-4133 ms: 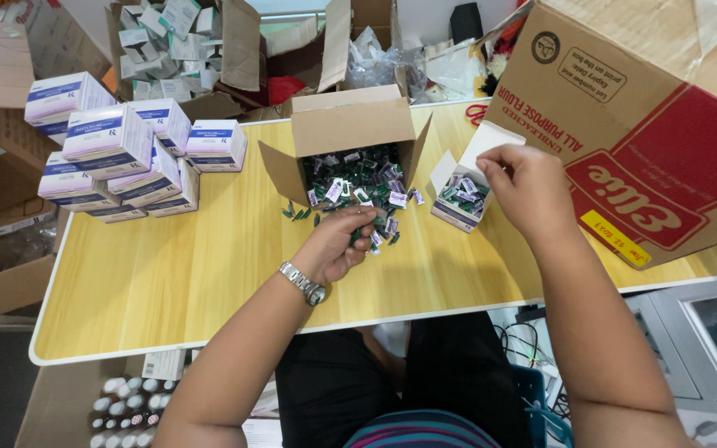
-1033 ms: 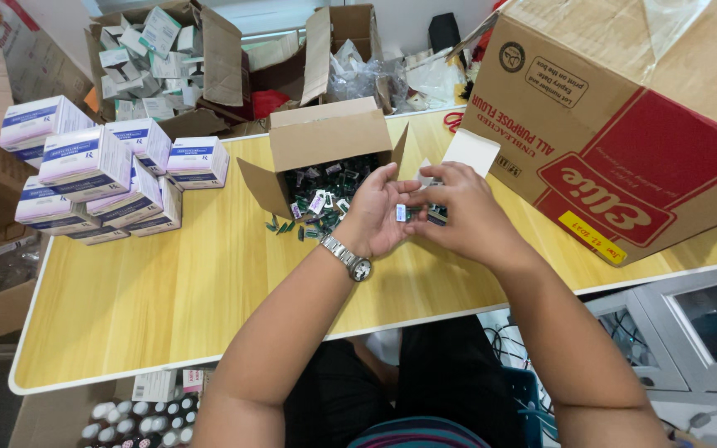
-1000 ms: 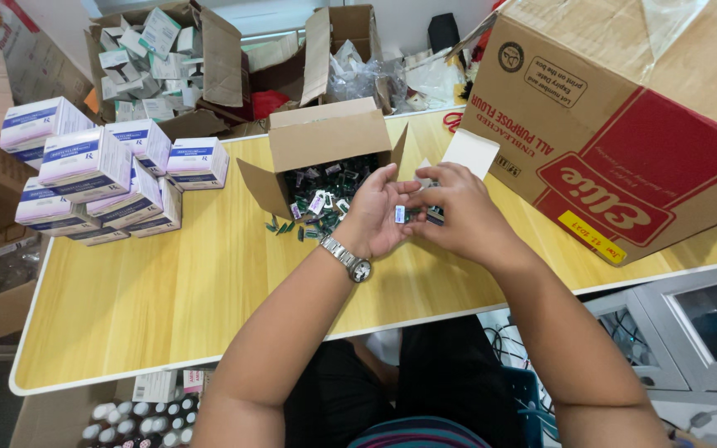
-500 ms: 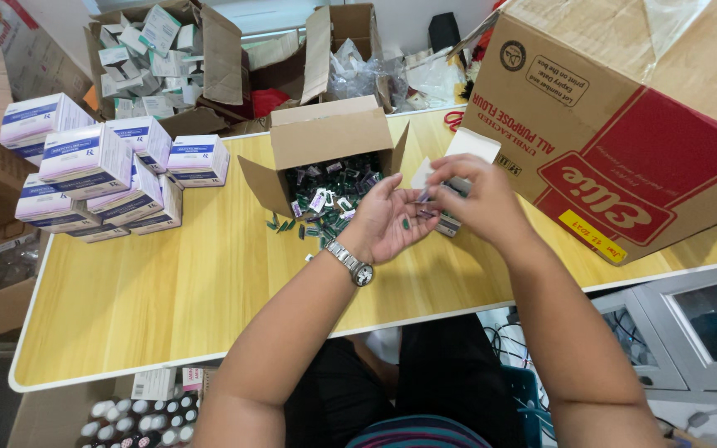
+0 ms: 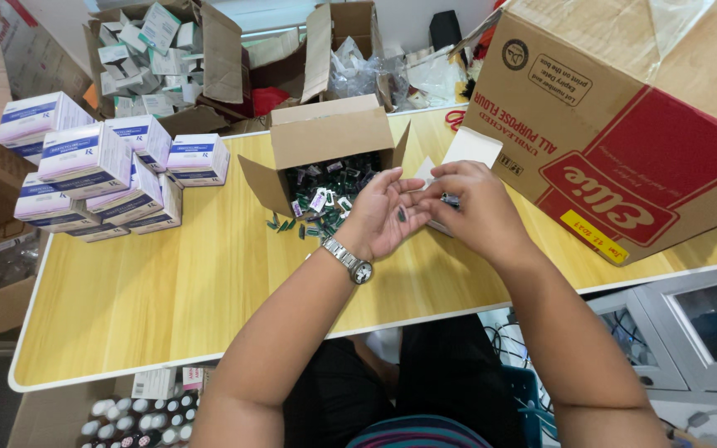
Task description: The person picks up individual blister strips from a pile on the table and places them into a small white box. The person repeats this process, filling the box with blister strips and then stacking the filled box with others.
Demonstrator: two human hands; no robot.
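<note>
My left hand (image 5: 383, 217) lies palm up over the table, fingers loosely curled, with a small dark piece (image 5: 401, 215) resting in the palm. My right hand (image 5: 476, 209) is beside it, its fingertips pinched together at the left hand's fingertips. It covers most of a small white open box (image 5: 468, 148) of similar pieces, so I cannot see whether it pinches anything. Just behind my left hand stands an open brown carton (image 5: 325, 137) filled with small dark green and white pieces (image 5: 325, 184). A few of these pieces (image 5: 285, 224) lie spilled on the table.
A stack of white and purple boxes (image 5: 97, 170) sits at the table's left. A large brown and red carton (image 5: 632, 124) fills the right side. More cartons of white boxes (image 5: 155, 50) stand behind the yellow wooden table (image 5: 151, 290). Vials (image 5: 126, 415) lie below the front edge.
My left hand left the carton and turned palm up. My right hand came over from the small white box, and its fingertips now meet the left hand's fingertips.
</note>
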